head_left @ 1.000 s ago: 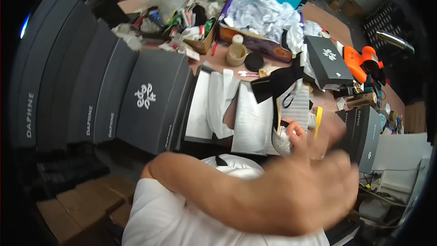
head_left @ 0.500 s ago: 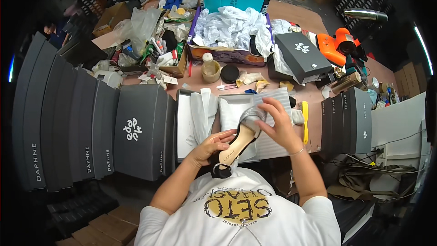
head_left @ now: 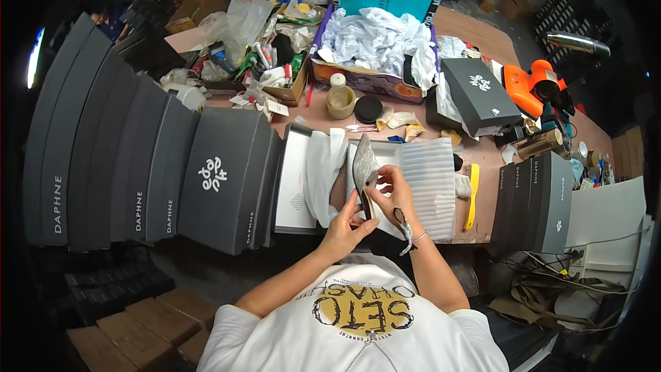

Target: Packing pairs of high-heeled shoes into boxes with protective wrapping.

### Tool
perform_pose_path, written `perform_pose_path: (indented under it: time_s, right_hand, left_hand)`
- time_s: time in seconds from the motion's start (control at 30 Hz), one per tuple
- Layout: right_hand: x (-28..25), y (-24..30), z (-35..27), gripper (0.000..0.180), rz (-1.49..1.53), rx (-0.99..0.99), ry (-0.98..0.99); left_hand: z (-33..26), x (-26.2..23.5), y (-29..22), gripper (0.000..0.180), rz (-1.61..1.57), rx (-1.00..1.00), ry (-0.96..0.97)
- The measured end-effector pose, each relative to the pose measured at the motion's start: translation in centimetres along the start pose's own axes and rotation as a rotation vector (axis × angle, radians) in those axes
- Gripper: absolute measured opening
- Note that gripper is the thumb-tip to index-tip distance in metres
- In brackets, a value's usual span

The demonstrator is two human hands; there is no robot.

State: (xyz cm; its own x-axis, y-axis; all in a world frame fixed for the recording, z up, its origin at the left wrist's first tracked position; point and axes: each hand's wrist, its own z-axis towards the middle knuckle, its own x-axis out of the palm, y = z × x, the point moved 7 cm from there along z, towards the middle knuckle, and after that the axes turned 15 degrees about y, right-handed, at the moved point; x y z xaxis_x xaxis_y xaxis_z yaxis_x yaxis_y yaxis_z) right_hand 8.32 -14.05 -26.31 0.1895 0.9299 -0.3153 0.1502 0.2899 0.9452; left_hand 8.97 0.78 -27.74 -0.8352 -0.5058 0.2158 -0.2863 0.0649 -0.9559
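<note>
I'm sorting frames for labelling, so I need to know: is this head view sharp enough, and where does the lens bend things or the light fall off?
Head view: sharp at the centre, where both hands, left hand and right hand, hold a pointed grey shoe without motion blur; the row of dark grey shoeboxes bows strongly toward the left rim; corners fall into black vignette; a bright glare streak shows at far left.

both hands (head_left: 372,207) holding shoe (head_left: 363,165), open shoebox (head_left: 292,165)
</note>
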Motion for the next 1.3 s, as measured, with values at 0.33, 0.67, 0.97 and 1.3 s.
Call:
perform_pose_path:
  time_s: [0.33,0.67,0.97,1.3]
  right_hand:
    - [2.7,-1.2,1.0,0.039,0.457,-0.005,0.012]
    - [2.1,0.5,0.7,0.053,-0.137,-0.129,-0.059]
    - [2.2,0.3,0.5,0.049,-0.151,-0.051,0.102]
    - [3.5,-2.1,1.8,0.062,-0.038,0.102,0.301]
  left_hand:
    - [-1.3,-1.0,-1.1,0.064,-0.244,-0.031,0.016]
    - [-0.9,-0.3,-1.7,0.085,-0.318,-0.064,0.05]
    - [-1.7,0.3,0.8,0.09,-0.104,-0.133,0.062]
    - [-2.1,-0.4,1.7,0.086,-0.147,-0.074,-0.006]
